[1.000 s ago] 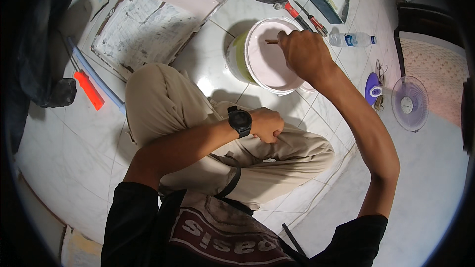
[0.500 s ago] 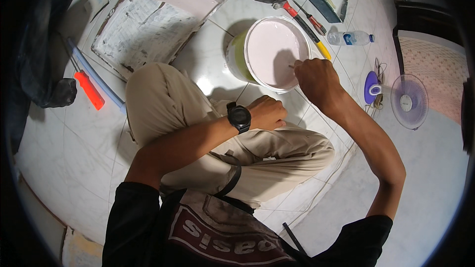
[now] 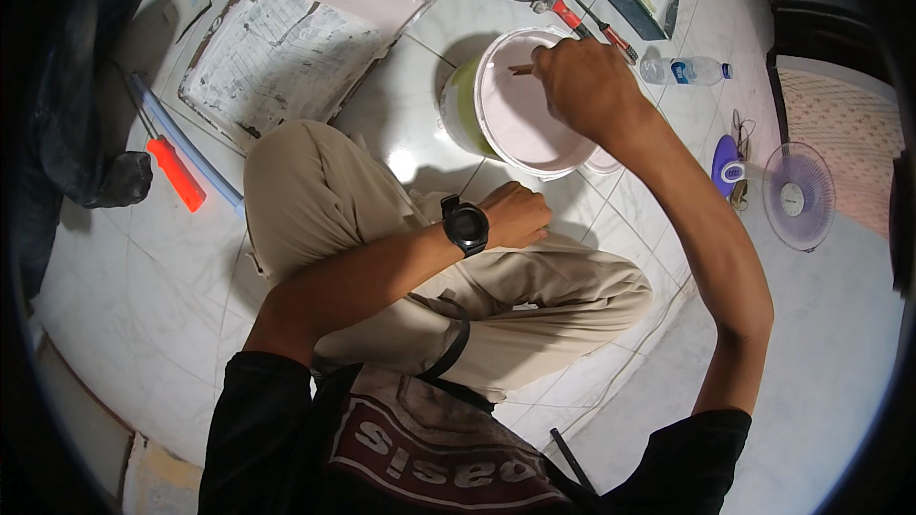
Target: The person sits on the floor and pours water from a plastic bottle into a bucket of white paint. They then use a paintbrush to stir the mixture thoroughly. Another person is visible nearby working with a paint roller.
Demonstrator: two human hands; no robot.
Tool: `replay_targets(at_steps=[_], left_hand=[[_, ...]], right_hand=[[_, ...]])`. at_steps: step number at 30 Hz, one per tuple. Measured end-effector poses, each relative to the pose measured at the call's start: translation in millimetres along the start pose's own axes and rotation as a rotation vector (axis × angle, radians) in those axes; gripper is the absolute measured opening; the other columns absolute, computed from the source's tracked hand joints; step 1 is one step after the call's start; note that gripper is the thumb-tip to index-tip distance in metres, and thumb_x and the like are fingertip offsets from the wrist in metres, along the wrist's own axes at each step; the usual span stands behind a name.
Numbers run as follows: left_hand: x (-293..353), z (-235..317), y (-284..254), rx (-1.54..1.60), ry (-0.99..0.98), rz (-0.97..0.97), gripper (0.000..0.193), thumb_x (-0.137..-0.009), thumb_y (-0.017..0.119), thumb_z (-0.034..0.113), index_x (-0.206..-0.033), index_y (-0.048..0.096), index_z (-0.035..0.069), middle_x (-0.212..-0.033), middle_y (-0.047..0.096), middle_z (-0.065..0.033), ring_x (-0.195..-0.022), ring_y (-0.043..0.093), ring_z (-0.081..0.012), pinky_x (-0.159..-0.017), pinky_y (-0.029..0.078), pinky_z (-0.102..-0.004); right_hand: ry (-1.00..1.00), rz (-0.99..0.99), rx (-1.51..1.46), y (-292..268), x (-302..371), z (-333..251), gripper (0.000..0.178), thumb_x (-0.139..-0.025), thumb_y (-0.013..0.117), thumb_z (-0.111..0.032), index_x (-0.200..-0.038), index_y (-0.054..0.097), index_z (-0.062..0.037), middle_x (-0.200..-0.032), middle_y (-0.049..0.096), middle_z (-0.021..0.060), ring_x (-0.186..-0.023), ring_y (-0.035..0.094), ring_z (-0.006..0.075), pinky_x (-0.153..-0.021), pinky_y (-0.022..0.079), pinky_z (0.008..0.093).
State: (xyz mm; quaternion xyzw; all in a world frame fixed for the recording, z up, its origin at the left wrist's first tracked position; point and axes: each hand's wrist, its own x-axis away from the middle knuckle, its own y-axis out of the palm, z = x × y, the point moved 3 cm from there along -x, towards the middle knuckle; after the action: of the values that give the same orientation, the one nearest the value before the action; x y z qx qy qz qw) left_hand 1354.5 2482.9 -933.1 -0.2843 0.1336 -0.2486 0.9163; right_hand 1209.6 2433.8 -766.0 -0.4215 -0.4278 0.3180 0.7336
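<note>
Head view: the right hand (image 3: 590, 86) pinches a brown stick (image 3: 521, 70) over the bucket (image 3: 462, 110) of pale pink paint (image 3: 520, 124), which stands on the tiled floor (image 3: 382, 148) in front of the person's crossed legs. This looks like stirring, partway through a stroke; how deep the stick dips cannot be told. Carrying on would call for a firm pinch and a sweep kept inside the rim. The left hand (image 3: 515, 216) rests on the trousers (image 3: 563, 291) with its fingers curled; whether it holds anything cannot be told.

Half a second earlier, the right hand was lower, by the right side of the rim, with little of the stick showing. Now it is at the upper right, more of the stick shows, and the hand covers the yellow end of the red-and-black tool (image 3: 570, 16). The left hand has barely shifted.
</note>
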Motion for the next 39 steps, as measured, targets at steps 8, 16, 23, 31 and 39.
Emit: replay_targets(at_steps=[8, 16, 23, 31, 39], left_hand=[[3, -1, -2, 0.006, -0.016, -0.014, 0.033, -0.095, 0.072, 0.031, -0.086, 0.073, -0.001, -0.082, 0.072, -0.0242, -0.082, 0.073, -0.0445, -0.077, 0.058, -0.0537], [1, -4, 3, -0.009, -0.023, -0.032, 0.035, -0.095, 0.072, 0.031, -0.086, 0.072, -0.002, -0.084, 0.072, -0.0241, -0.082, 0.073, -0.0452, -0.079, 0.058, -0.0533], [1, -5, 3, -0.009, -0.019, -0.030, 0.034, -0.095, 0.072, 0.030, -0.087, 0.073, -0.002, -0.085, 0.073, -0.0246, -0.083, 0.073, -0.0456, -0.079, 0.058, -0.0534], [1, -5, 3, -0.011, -0.034, -0.049, 0.034, -0.094, 0.072, 0.031, -0.086, 0.073, -0.002, -0.084, 0.073, -0.0247, -0.083, 0.073, -0.0453, -0.078, 0.059, -0.0532], [-1, -6, 5, -0.020, -0.036, -0.045, 0.033, -0.093, 0.073, 0.030, -0.084, 0.073, -0.002, -0.083, 0.073, -0.0244, -0.083, 0.074, -0.0447, -0.077, 0.059, -0.0530]], right_hand=[[0.059, -0.064, 0.177, 15, 20, 20, 0.013, -0.092, 0.068, -0.011, -0.089, 0.081, -0.0112, -0.085, 0.079, 0.0109, -0.083, 0.080, 0.0271, -0.073, 0.062, 0.0389], [-0.034, -0.266, 0.198, 23, 54, -12, 0.015, -0.091, 0.069, -0.009, -0.085, 0.082, -0.0139, -0.083, 0.079, 0.0080, -0.085, 0.079, 0.0245, -0.074, 0.060, 0.0369], [-0.171, -0.157, 0.078, -6, 43, -27, 0.017, -0.093, 0.064, -0.014, -0.087, 0.080, -0.0103, -0.083, 0.077, 0.0113, -0.080, 0.077, 0.0275, -0.073, 0.059, 0.0397], [-0.091, 0.075, 0.068, -4, 2, 14, 0.018, -0.095, 0.062, -0.014, -0.091, 0.077, -0.0060, -0.082, 0.076, 0.0150, -0.076, 0.077, 0.0304, -0.069, 0.060, 0.0430], [-0.054, -0.031, 0.201, 19, 28, 21, 0.016, -0.093, 0.064, -0.012, -0.086, 0.078, -0.0120, -0.082, 0.077, 0.0094, -0.077, 0.077, 0.0257, -0.068, 0.060, 0.0392]])
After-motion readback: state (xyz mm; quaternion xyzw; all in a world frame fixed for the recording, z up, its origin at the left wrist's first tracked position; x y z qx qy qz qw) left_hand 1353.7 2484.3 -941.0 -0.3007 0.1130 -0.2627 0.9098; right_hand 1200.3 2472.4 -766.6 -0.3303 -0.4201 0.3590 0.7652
